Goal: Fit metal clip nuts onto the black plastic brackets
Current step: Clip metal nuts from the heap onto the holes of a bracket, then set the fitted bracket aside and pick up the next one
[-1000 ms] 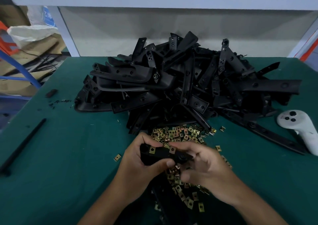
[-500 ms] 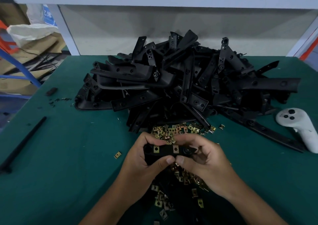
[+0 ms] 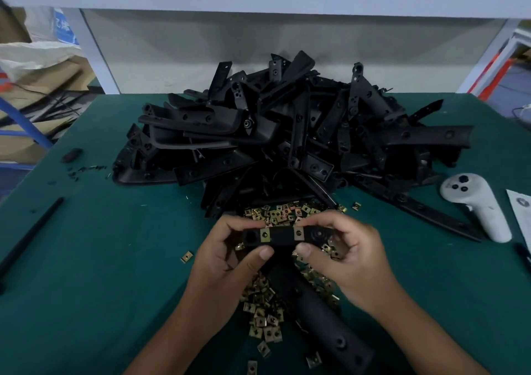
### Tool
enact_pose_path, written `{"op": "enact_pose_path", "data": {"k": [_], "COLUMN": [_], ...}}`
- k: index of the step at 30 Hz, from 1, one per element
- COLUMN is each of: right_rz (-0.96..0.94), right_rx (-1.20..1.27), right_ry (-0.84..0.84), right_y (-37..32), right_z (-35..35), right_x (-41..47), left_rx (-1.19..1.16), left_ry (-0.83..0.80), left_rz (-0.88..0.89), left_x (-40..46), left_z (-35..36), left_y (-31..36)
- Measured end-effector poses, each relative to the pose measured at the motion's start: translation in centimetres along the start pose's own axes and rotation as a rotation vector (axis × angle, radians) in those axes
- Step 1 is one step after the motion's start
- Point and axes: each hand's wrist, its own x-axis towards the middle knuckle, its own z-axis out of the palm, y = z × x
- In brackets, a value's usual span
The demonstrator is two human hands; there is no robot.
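Note:
A black plastic bracket (image 3: 283, 236) is held level between both hands above the green table. My left hand (image 3: 230, 259) grips its left end, thumb under the front edge. My right hand (image 3: 344, 257) grips its right end the same way. Two brass clip nuts sit on the bracket, one (image 3: 264, 234) left of its middle and one (image 3: 299, 233) right of it. Loose clip nuts (image 3: 264, 317) lie scattered on the table beneath and beyond the hands. The bracket's lower part (image 3: 330, 326) reaches down toward me.
A big heap of black brackets (image 3: 287, 133) fills the back of the green table (image 3: 100, 259). A white controller (image 3: 477, 205) lies at the right, a paper sheet (image 3: 521, 211) beside it. A black rod (image 3: 31, 231) lies at the left edge. Boxes stand off the table's left.
Both hands have turned the bracket level and lifted it slightly away from me. The second clip nut now sits squarely on the bracket's right side.

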Motion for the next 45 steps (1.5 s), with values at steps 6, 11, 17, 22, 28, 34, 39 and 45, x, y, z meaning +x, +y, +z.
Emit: {"op": "enact_pose_path", "data": {"k": [6, 11, 17, 22, 28, 34, 39, 45], "right_rz": [-0.029, 0.0, 0.134, 0.278, 0.546, 0.562, 0.459, 0.284], "right_rx": [-0.081, -0.161, -0.231, -0.296, -0.461, -0.568, -0.653, -0.524], "right_ry": [-0.014, 0.117, 0.501, 0.802, 1.087, 1.154, 0.73, 0.174], "right_y": [-1.9, -4.6, -8.4, -11.5, -11.6, -8.4, -3.8, -1.2], "right_z": [-1.6, -6.3, -13.4, -17.7, -20.2, -20.5, -17.3, -7.6], "right_x": [-0.2, -4.7, -16.8, -27.8, -35.5, -34.1, -22.8, -6.2], "left_rx": [0.153, 0.187, 0.285, 0.182, 0.359, 0.462, 0.606, 0.952], "left_ry": [0.038, -0.11, -0.445, -0.628, -0.888, -0.692, -0.276, 0.273], "left_rz": [0.027, 0.116, 0.322, 0.449, 0.508, 0.435, 0.254, -0.036], "left_x": [0.2, -0.5, -3.6, -9.1, -14.6, -11.0, -2.9, 3.4], "left_z": [0.7, 5.5, 17.5, 27.7, 33.5, 28.2, 16.5, 1.5], "left_y": [1.4, 4.0, 5.7, 6.4, 5.5, 4.3, 2.7, 0.3]}}
